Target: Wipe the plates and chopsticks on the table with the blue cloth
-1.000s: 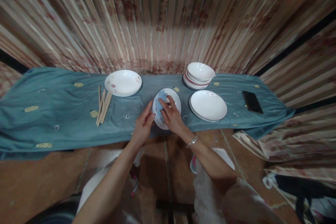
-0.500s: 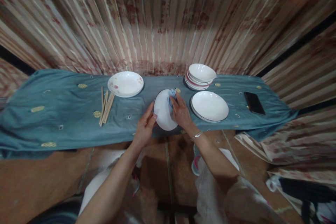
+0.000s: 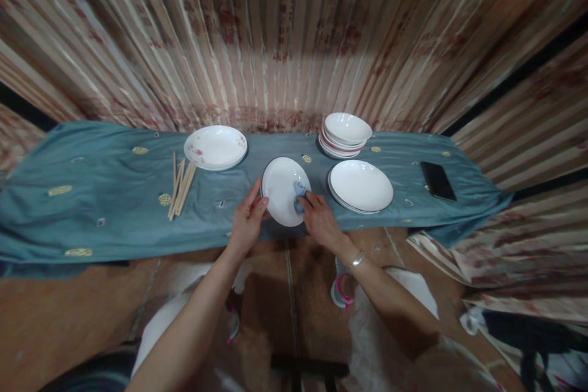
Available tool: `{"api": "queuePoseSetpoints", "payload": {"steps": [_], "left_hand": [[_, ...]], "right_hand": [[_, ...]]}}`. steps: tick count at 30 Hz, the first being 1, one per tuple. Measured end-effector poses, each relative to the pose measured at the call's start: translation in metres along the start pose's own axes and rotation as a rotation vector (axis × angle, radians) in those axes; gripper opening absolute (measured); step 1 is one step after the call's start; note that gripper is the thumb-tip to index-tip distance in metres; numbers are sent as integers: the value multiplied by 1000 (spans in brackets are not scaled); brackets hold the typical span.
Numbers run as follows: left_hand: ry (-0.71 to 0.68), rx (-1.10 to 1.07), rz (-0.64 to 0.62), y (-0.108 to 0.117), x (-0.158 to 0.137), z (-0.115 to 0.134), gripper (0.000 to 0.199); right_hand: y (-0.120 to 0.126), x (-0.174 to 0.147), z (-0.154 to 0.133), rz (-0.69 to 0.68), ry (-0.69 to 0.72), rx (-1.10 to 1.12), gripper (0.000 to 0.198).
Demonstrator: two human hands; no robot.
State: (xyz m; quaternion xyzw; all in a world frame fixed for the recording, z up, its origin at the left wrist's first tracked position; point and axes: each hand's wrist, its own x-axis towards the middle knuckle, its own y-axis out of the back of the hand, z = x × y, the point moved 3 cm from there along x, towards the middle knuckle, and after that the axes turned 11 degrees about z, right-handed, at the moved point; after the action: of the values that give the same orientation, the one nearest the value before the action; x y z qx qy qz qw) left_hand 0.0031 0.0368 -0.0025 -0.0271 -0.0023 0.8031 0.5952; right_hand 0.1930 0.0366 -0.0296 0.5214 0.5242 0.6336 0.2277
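Note:
A white plate with a dark rim (image 3: 281, 191) is held up above the front part of the cloth-covered table. My left hand (image 3: 248, 214) grips its left edge, thumb on the upper face and the other fingers behind. Bunched in my right hand (image 3: 320, 218) is a light blue cloth (image 3: 300, 196), pressed against the right side of the plate's face. A bracelet circles my right wrist.
Two stacked plates with a flower pattern (image 3: 215, 147) lie left, beside several wooden chopsticks (image 3: 182, 188). To the right are stacked bowls (image 3: 348, 128), a stack of white plates (image 3: 361, 185) and a black phone (image 3: 438, 180). A pleated curtain (image 3: 275, 30) hangs behind the table (image 3: 114, 196).
My right hand has slid the cloth down the plate, from near the top edge to the right side. The plate is tilted a little differently, and the whole view has shifted slightly.

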Motion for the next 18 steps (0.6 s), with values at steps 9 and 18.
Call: {"api": "queuePoseSetpoints", "payload": {"steps": [9, 18], "left_hand": [[16, -18, 29, -2, 0, 3, 76], [30, -67, 48, -4, -1, 1, 73]], "right_hand": [[13, -12, -17, -6, 6, 83, 40], [19, -22, -32, 93, 32, 345, 42]]}}
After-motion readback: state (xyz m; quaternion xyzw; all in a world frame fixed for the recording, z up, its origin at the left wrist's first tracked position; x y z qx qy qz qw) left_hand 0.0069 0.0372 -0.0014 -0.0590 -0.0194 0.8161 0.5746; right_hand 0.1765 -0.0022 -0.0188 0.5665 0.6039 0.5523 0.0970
